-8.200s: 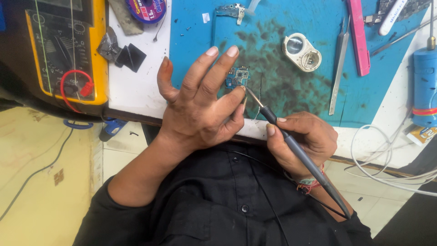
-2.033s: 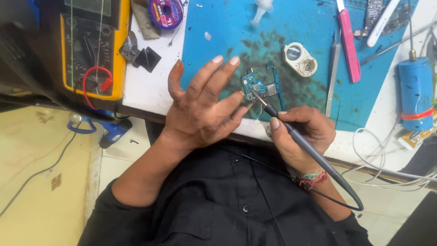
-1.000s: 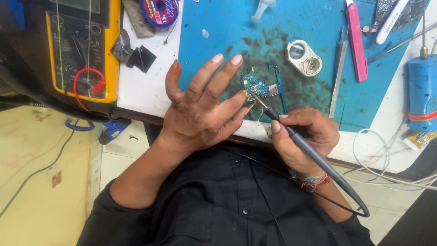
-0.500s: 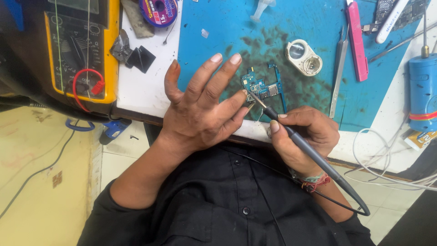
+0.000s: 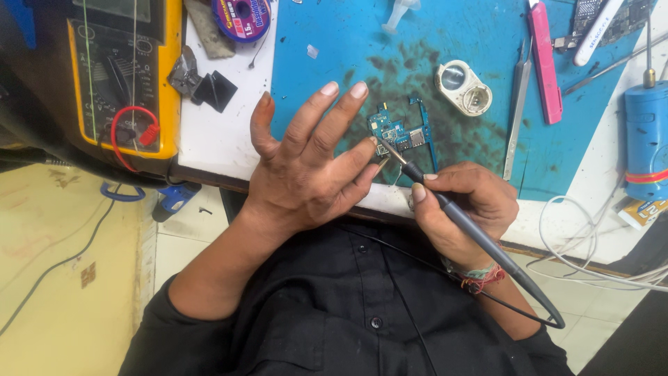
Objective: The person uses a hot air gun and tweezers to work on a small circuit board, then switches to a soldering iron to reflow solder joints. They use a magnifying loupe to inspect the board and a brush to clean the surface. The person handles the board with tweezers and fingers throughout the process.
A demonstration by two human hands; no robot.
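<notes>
Right hand (image 5: 463, 209) is gripping a black soldering iron (image 5: 456, 212) pen-style, fingers closed around the handle, cable trailing off toward 5 o'clock over the black shirt. The tip is pointing to 10 o'clock and landing on the lower left corner of a small blue circuit board (image 5: 400, 132); actual contact looks likely, though the spot is too small to confirm. The board is lying flat on the blue work mat (image 5: 473, 35), centre frame, just at 12 o'clock from the right hand. Left hand (image 5: 306, 167) is not holding anything: fingers are splayed and lifted, index and middle pointing to 1 o'clock, the lower fingertips sitting just beside the board's left edge next to the iron tip. Cannot tell whether they are pressing on the board. At 2 o'clock from the board a round white part (image 5: 463, 87) is sitting on the mat; further toward 3 o'clock metal tweezers (image 5: 517, 118) and a pink tool (image 5: 544, 63) are lying near each other. A yellow multimeter (image 5: 122, 76) is sitting at 9 o'clock, well apart, and a blue cylinder (image 5: 646, 139) at far 3 o'clock.
</notes>
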